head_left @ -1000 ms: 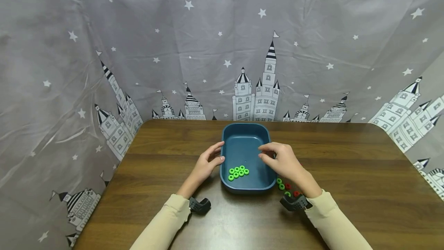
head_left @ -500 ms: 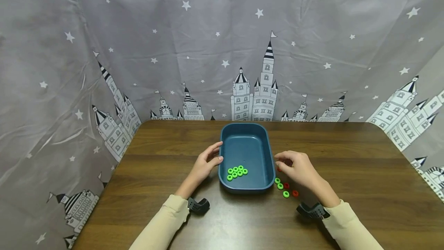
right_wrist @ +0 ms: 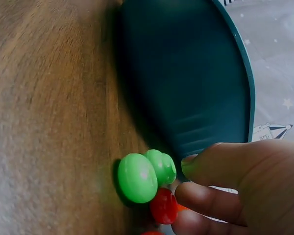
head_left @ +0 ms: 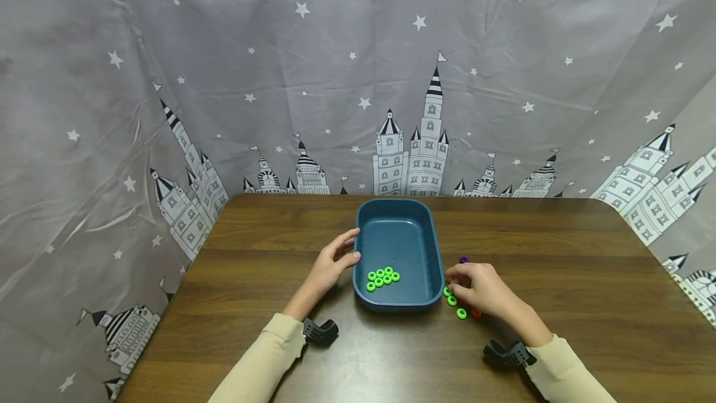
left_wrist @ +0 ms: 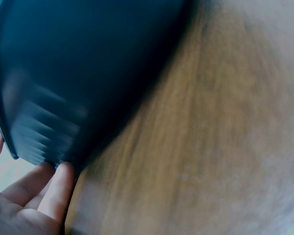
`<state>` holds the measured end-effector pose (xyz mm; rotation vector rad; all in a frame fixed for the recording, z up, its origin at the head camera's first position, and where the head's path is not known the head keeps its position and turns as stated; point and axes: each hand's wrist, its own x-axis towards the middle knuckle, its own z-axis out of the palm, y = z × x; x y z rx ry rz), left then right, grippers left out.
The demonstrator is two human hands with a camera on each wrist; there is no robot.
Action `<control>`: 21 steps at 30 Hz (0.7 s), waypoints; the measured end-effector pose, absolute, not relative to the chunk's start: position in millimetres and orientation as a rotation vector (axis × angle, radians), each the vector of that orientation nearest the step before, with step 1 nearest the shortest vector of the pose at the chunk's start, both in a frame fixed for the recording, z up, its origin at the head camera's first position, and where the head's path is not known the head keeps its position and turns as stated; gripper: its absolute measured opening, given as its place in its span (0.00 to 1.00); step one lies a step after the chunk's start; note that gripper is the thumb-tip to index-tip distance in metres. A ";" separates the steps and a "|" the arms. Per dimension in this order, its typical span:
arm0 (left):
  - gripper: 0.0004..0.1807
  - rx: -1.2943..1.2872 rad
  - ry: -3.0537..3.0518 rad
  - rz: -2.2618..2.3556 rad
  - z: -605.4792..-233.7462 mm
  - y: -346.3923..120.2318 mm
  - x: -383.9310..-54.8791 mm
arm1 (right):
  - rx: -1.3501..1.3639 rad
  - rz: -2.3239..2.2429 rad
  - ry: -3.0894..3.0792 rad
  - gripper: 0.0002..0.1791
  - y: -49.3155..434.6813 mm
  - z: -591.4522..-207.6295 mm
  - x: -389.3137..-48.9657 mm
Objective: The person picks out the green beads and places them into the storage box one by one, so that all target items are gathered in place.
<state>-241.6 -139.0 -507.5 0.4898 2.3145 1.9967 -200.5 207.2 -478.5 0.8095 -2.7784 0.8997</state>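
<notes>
Green ring beads lie on the desk just right of the blue tray, whose long axis points forward. The right hand, nearer, has thumb and fingers slightly parted, any hold unclear; the left hand, fingers relaxed, touches the tray's left side.

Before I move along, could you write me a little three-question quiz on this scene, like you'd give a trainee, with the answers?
1. What colour are the rings in the tray?
A) red
B) green
C) purple
2. True or false: the purple ring lies inside the tray.
3. Which hand is beside the loose green rings on the table?

Key: 1. B. 2. False; it lies outside, to the tray's right. 3. The right hand.
</notes>
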 end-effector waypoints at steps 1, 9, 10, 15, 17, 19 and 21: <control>0.31 0.490 2.316 1.996 -507.2 -138.9 -241.4 | 0.812 0.898 -2.785 0.08 207.1 -478.5 -200.4; 0.31 0.498 2.295 2.006 -504.4 -138.8 -239.6 | 0.807 0.907 -2.794 0.06 206.1 -482.0 -201.0; 0.31 0.498 2.293 2.008 -504.6 -138.8 -239.7 | 0.801 0.910 -2.792 0.06 206.1 -482.9 -200.9; 0.31 0.494 2.293 2.007 -505.4 -138.6 -240.5 | 0.780 0.923 -2.774 0.05 205.1 -487.5 -200.1; 0.31 0.493 2.293 2.006 -505.8 -138.7 -240.5 | 0.776 0.916 -2.762 0.05 204.6 -488.6 -199.9; 0.31 0.495 2.290 2.006 -506.4 -139.0 -240.4 | 0.775 0.911 -2.757 0.05 204.1 -488.7 -199.6; 0.31 0.498 2.289 2.004 -507.0 -139.2 -240.5 | 0.776 0.911 -2.756 0.05 203.5 -487.8 -199.2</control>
